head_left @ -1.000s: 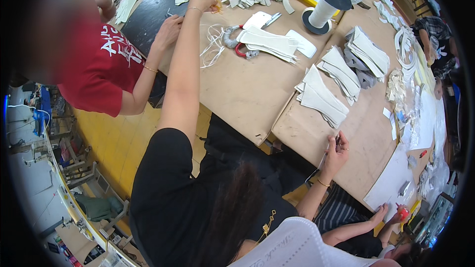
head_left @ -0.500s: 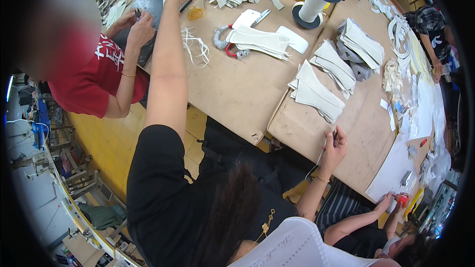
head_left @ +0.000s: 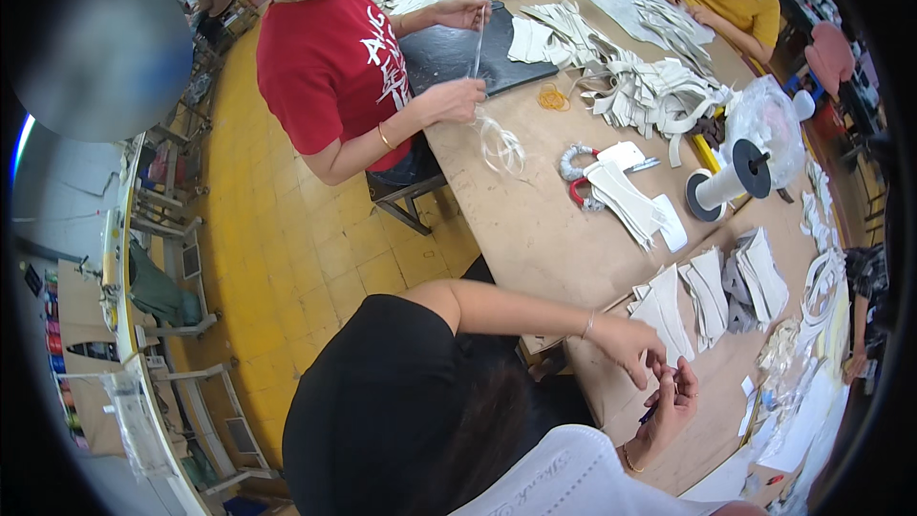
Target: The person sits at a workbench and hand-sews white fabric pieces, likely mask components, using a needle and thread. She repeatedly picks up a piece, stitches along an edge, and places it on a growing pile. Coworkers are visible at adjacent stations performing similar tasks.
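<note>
The big bench covered in brown paper [head_left: 535, 239] runs past the worker, and on its near part, from where I stand, three piles of cream, flat, flared pieces lie side by side: the nearest stack [head_left: 664, 311] just beyond the hands, the middle stack [head_left: 705, 296] next to it, the far stack [head_left: 761, 268] beyond that. Each piece looks light and bendable, with some body, like thin leather or thick cloth; loose layers could slide over one another, so I'd pinch one by its side edges near the narrower part. Smaller, the left hand [head_left: 626, 349] hangs palm down, fingers bent, tips close to the other hand's; whether its grip has anything I can't tell. The right hand [head_left: 676, 406] is turned up, its grip closed round a slim, dark, pen-like thing [head_left: 649, 415], the smallest of all, mostly hidden in the palm. That seems light, rigid and perhaps a bit slick, best held round its middle, between thumb and fingers.
</note>
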`<state>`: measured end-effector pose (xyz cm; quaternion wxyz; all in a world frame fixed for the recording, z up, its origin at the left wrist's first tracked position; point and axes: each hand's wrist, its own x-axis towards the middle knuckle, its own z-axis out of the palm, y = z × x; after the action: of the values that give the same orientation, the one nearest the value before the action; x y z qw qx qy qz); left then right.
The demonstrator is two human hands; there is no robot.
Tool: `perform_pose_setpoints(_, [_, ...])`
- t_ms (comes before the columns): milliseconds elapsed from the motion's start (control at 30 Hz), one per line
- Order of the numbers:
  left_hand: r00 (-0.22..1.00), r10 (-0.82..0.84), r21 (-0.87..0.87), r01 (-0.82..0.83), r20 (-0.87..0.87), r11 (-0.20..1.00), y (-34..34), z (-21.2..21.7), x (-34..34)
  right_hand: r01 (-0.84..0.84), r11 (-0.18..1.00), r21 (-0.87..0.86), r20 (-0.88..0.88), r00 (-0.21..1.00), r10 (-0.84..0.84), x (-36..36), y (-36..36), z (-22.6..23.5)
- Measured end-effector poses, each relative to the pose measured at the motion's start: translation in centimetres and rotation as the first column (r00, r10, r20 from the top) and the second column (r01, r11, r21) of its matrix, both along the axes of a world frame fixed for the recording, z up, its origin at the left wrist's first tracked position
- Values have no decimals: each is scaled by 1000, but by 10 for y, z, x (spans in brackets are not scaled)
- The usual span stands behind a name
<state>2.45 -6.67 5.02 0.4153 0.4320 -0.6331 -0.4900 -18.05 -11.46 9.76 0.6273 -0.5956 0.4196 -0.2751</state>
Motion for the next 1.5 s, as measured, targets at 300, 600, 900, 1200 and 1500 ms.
perform_pose_setpoints(300, [952, 239, 253, -187, -193, 949, 23, 23, -22, -5, 995, -98, 162, 987, 21, 21, -4, 14])
perform_pose_setpoints(600, [933, 350, 173, -332, -84, 927, 28, 23, -15, 177, 981, -74, -39, 983, -180, 7, 9, -1])
perform_pose_setpoints(900, [900, 434, -23, -433, 37, 901, 54, 37, -13, -119, 982, -148, -72, 991, 110, 9, 27, 1])
perform_pose_setpoints(1200, [938, 305, 15, -307, -163, 952, 48, 53, -2, -145, 989, 1, 128, 981, 143, 10, 38, 9])
perform_pose_setpoints(1500, [599, 406, -433, -108, 690, 895, -22, -2, 37, 62, 985, -164, 741, 666, 82, -67, 3, 38])
